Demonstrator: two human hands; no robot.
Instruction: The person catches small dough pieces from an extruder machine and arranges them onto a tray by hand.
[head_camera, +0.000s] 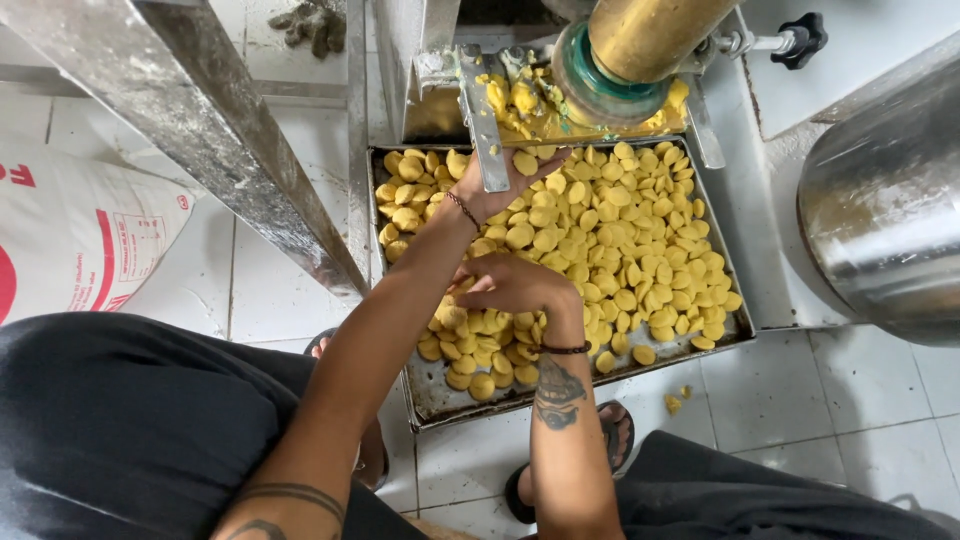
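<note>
White floor tiles (280, 290) surround a metal tray (440, 398) beneath the dough-cutting machine (640, 50); a printed sack (70, 230) lies well left of the tray, a steel drum (885, 210) right. Yellow dough discs (620, 240) fill the tray, pale, round, heaped. Above them, the left hand (495, 185) spreads open under the machine's blade (483, 125); the right hand (515, 285) curls loosely over discs.

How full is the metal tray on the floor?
Nearly full: yellow dough discs cover most of the metal tray; only its near edge shows bare metal.
</note>
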